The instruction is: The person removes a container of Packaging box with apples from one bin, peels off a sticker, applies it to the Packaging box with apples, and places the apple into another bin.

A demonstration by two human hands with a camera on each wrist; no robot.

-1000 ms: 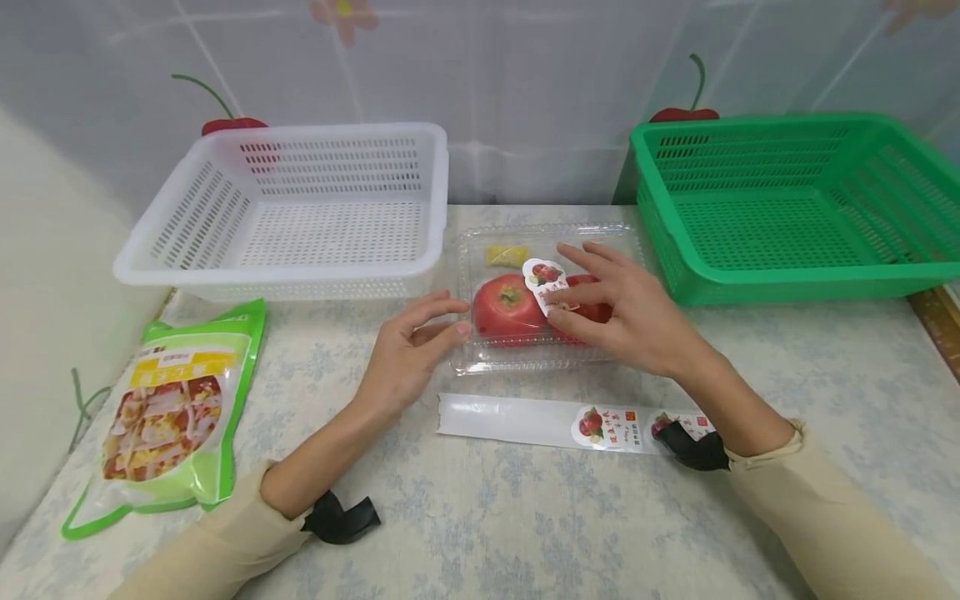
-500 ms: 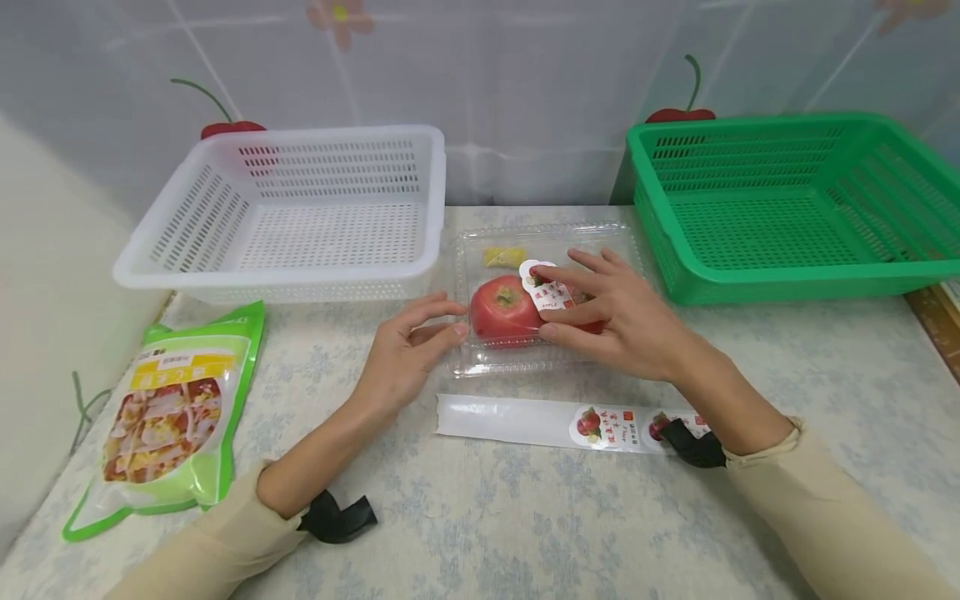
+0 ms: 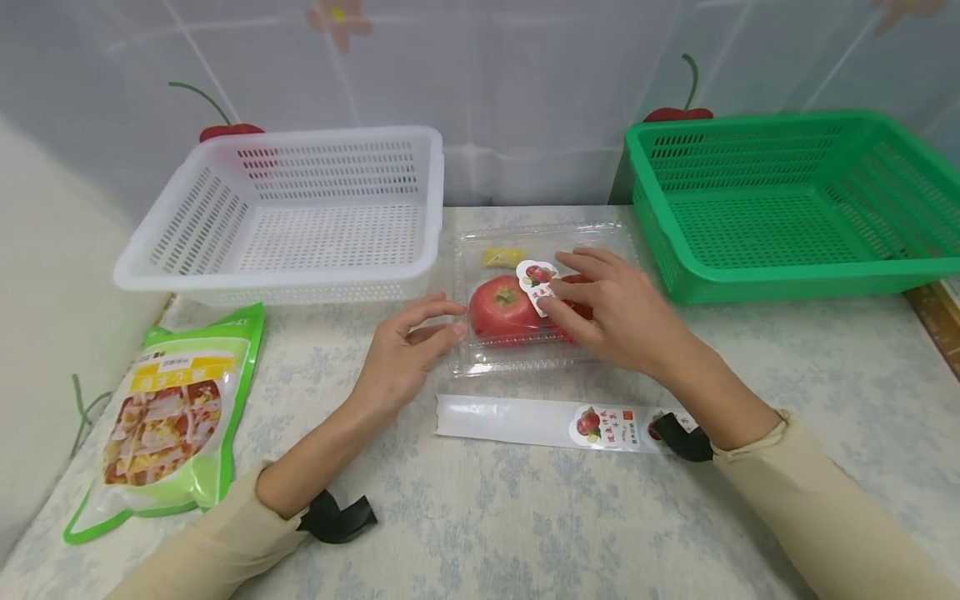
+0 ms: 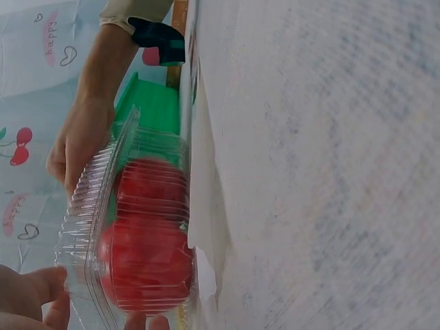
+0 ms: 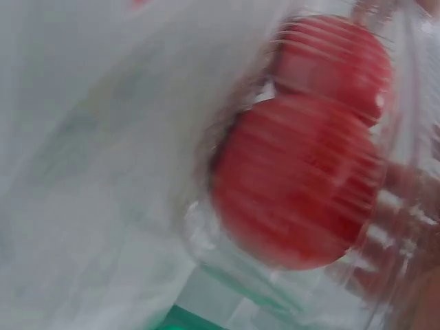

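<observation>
A clear plastic clamshell box (image 3: 480, 367), its lid down, holds two red apples (image 3: 498, 308); my right hand covers most of the second one. A small yellow wrapped piece (image 3: 502, 257) shows behind the fruit. On the lid lies a white apple sticker (image 3: 536, 283) with red print, its right part under my fingers. My right hand (image 3: 615, 312) reaches over the lid, fingertips and thumb pressing on the sticker. At the box's left side, my left hand (image 3: 405, 346) holds the edge between thumb and fingers. Ribbed box walls front the apples (image 4: 148, 265) in the left wrist view.
A backing strip (image 3: 495, 418) with apple stickers lies just in front of the box. Behind stand a white basket (image 3: 277, 275) on the left and a green basket (image 3: 795, 283) on the right. A green-edged food bag (image 3: 168, 417) lies at far left.
My right hand's fingers shift over the sticker, first covering more of its picture, then drawing back toward its right edge. The left hand stays at the box's side.
</observation>
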